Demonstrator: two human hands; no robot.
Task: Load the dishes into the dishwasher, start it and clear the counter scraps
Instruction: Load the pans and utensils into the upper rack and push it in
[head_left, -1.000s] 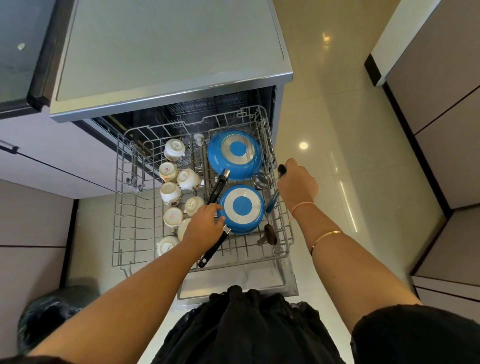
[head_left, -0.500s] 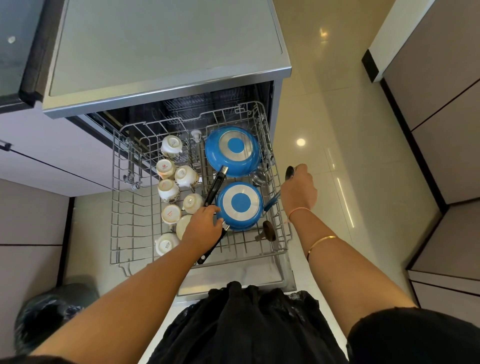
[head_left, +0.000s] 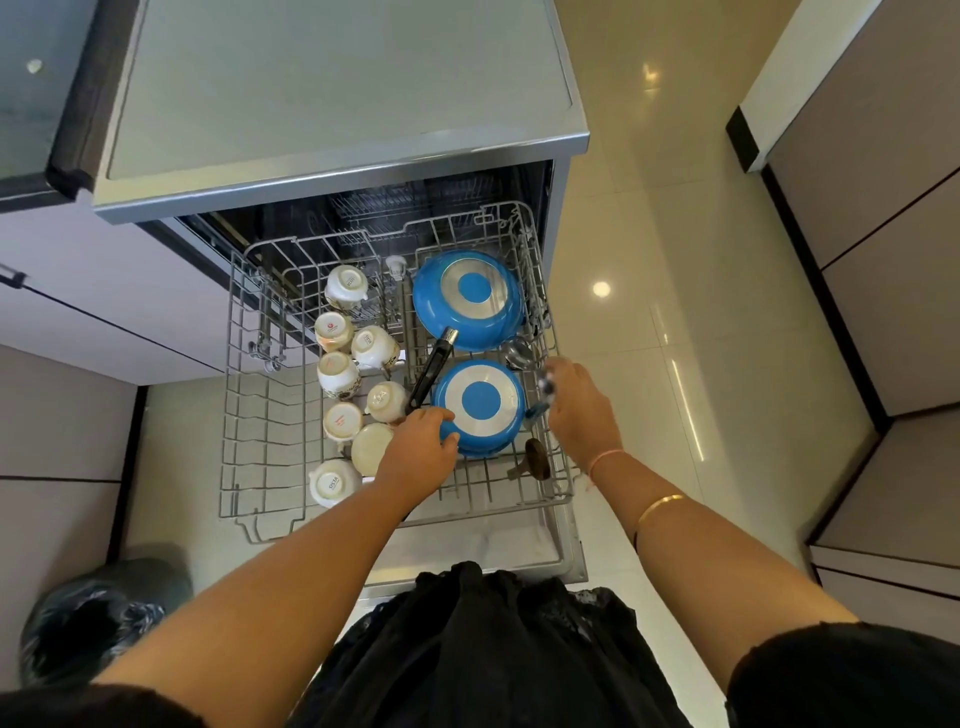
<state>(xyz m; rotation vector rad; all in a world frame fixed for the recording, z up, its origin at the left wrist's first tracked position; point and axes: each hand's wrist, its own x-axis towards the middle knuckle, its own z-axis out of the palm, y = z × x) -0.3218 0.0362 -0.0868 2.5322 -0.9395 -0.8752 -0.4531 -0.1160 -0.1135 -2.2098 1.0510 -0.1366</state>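
our left hand (head_left: 420, 451) grips the rim of the near blue pan (head_left: 480, 401), bottom up in the pulled-out rack (head_left: 260, 441), our right hand (head_left: 583, 413) holds a blurred utensil (head_left: 545, 387) at its right edge, and we judge a careless shove could knock the cups (head_left: 385, 400) beside it

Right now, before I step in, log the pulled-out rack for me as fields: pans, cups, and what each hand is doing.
rack: pulled out of the dishwasher
far blue pan: bottom up, right side at the back, black handle pointing toward the person
near blue pan: bottom up, just in front of it
cups: several, bottoms up, down the middle
left hand: grips the near blue pan's left edge
right hand: holds a dark utensil at the rack's right side; blurred
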